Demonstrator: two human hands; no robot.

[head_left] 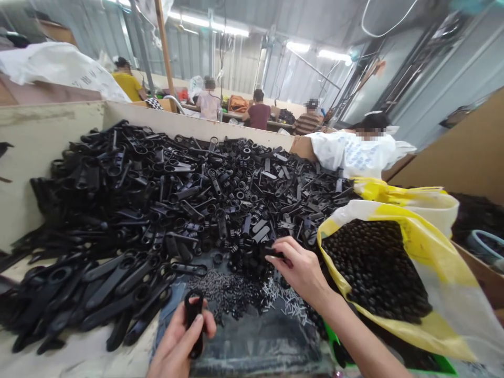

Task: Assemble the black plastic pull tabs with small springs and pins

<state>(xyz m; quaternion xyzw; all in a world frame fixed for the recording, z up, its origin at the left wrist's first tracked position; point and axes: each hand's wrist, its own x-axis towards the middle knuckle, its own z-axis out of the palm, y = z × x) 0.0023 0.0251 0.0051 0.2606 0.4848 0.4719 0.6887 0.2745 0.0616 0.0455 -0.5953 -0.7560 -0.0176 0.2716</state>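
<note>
My left hand (177,336) is closed around a black plastic handle with a ring-shaped end (193,310), held upright above the front of the table. Over the edge of the parts pile, my right hand (301,268) pinches a small dark piece (274,253) between thumb and fingers; its exact shape is hard to make out. Below and between the hands lie small grey metal pieces (208,281), tiny black pieces (236,302) and silver pins (289,304). A heap of black plastic parts (189,199), with rings and flat strips among them, rises behind both hands.
Similar black handles (114,283) are stacked at the left. A yellow and white bag (444,294) full of round black pieces (378,268) stands at the right, by a green tray (441,365). Pale boards (51,118) wall the heap. Several people sit working farther back.
</note>
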